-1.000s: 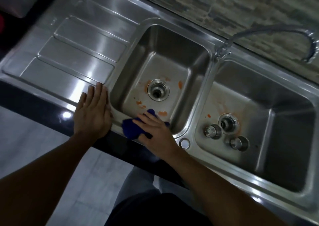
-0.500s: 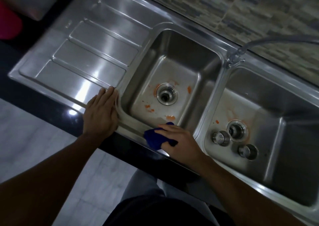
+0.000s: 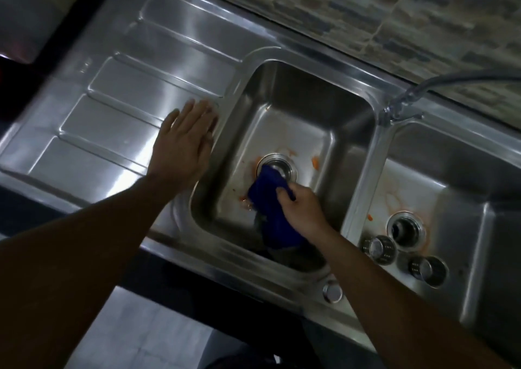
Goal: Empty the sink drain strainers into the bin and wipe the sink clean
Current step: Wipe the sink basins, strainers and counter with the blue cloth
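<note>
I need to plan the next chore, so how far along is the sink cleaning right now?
Done: both strainers lie out of their drains in the right basin; whether emptied, I cannot tell. In hand: the right hand grips the blue cloth at the drain of the left basin, left hand flat on the drainboard. Left: orange smears in both basins.

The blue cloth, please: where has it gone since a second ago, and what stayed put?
The right hand carried the blue cloth from the front rim down into the left basin, onto its drain. The left hand slid further onto the drainboard, still flat. Both strainers stayed in the right basin.
</note>
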`<action>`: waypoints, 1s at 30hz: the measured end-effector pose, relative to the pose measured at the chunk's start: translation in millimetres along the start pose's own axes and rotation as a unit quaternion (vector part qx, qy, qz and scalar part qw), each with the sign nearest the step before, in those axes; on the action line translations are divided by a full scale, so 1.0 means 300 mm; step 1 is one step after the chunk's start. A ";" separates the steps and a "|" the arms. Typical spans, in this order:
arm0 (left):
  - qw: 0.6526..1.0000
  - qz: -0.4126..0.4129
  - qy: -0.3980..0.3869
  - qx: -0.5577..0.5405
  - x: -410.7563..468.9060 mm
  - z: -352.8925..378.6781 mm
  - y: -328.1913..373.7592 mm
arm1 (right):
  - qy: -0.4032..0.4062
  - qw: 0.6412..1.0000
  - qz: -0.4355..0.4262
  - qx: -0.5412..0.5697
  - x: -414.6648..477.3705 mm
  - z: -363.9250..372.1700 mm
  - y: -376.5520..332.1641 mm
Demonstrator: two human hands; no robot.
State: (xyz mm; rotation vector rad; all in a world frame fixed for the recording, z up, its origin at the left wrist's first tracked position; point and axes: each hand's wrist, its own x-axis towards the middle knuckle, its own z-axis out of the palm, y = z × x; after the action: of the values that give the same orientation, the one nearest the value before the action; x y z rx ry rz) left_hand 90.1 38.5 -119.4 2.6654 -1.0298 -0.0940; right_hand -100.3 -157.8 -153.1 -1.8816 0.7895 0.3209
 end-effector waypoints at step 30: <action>1.000 0.009 0.003 -0.010 0.134 0.082 -0.043 | 0.140 0.905 -0.171 -0.364 0.702 0.177 0.015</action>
State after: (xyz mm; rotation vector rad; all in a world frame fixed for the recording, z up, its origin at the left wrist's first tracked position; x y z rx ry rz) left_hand 124.5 15.0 -144.9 2.6352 -1.0460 -0.0914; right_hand 61.2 -191.3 -294.5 -2.7743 0.5354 0.1227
